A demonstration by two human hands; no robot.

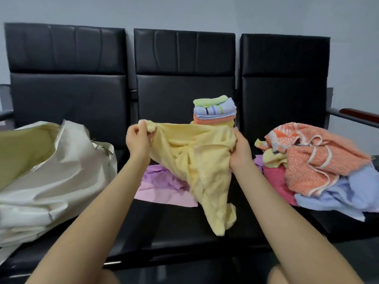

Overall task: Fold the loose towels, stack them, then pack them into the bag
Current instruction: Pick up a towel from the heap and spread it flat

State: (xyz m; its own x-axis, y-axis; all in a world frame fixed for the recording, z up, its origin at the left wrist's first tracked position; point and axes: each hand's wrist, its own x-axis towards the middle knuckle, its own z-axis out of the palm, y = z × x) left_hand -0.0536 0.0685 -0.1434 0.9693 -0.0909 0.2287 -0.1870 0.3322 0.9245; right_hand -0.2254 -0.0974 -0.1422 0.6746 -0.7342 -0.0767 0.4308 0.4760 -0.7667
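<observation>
Both hands hold one yellow towel [196, 160] up over the middle seat [184, 228]: the left hand [137, 140] pinches a top corner, the right hand [240, 148] grips the opposite edge, probably to spread it flat for folding. Behind it stands the folded stack [214, 110]; the loose pile [315, 165] waits right, the open bag [51, 171] left. No writing is legible.

The single head-worn view looks forward and slightly down, close over a black bench [184, 218] against the wall.
</observation>
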